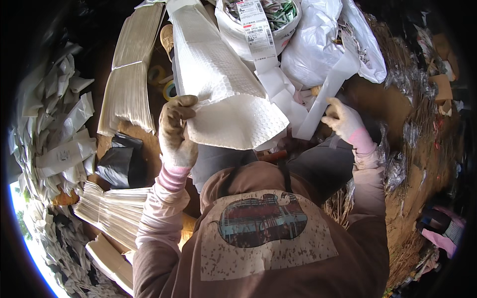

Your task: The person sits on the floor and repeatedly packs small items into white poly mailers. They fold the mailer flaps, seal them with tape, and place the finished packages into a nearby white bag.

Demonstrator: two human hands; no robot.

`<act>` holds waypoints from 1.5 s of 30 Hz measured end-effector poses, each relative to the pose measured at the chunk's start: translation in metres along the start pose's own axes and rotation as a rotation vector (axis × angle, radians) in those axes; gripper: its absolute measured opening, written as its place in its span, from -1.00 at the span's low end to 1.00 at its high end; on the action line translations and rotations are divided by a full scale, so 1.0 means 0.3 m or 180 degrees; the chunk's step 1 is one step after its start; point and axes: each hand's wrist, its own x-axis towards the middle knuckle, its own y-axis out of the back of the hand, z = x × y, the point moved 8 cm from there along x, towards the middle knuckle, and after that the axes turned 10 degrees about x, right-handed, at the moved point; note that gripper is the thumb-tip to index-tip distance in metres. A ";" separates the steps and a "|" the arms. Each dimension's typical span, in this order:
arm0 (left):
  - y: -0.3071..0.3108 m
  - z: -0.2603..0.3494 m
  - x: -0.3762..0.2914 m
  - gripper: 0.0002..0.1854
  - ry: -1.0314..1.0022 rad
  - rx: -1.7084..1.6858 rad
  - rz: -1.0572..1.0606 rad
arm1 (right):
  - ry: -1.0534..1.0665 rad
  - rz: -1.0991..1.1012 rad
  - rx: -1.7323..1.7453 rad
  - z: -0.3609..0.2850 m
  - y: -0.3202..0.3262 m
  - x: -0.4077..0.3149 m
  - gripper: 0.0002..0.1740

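My left hand point(179, 128), in a soiled white work glove, grips the left edge of a white bubble mailer point(231, 123), whose mouth gapes towards me over my lap. To the right, my right hand point(341, 117), gloved as well, is raised with its fingers slightly curled beside a strip of white label backing point(316, 108); whether it touches the strip I cannot tell. Printed labels point(257, 33) run down over a white sack point(234, 33) filled with small green and white packets. Next to that sack lies a white plastic bag point(313, 44) with small printed items inside.
At the left stand bundles of flat mailers point(128, 85), point(111, 212) a second bundle of them, a black plastic bag point(121, 160) and a large heap of packed mailers point(67, 149). Tape rolls point(169, 90) lie near a shoe point(167, 39). Thin roots or twigs and clear plastic scraps point(397, 171) cover ground at the right.
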 end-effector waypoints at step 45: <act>-0.063 -0.484 -0.135 -0.32 0.0670 0.3571 -0.1554 | 0.1328 -0.0191 -0.1416 -0.228 -0.920 0.282 -0.16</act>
